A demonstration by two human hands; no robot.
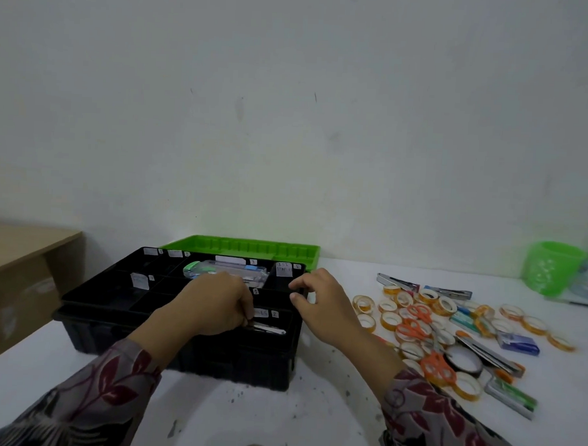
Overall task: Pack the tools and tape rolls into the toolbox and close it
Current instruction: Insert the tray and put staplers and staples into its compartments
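Black toolbox [185, 356] sits on the white bench [227, 415], centre-left, tray of labelled compartments on top. Its green lid [241, 249] is open and lies flat behind it, against the wall. A clear case [230, 270] (green and blue bits inside, can't make out what) lies in the back compartment labelled 3.

Left hand [215, 303] is over the near-right compartment labelled 2, fingers curled, pinching one end of a silver tool [269, 329]. The tool lies flat inside that compartment, its far end pointing right. Right hand [319, 305] is at the toolbox's right rim, fingers loosely curled, nothing held. Fingertips are right at the rim; can't tell if they touch it. The two hands are apart, both in floral sleeves.

Unpacked pile is on the bench, right of the toolbox. It holds many tape rolls [389, 319] with orange cores, orange-handled scissors [438, 367] lying across them, staplers [398, 283] at the back edge and a blue box [520, 344] on the right side.

A green cup [550, 271] stands by the wall, far right, well apart from the toolbox. A cardboard box [13, 298] sits under a wooden top at far left.
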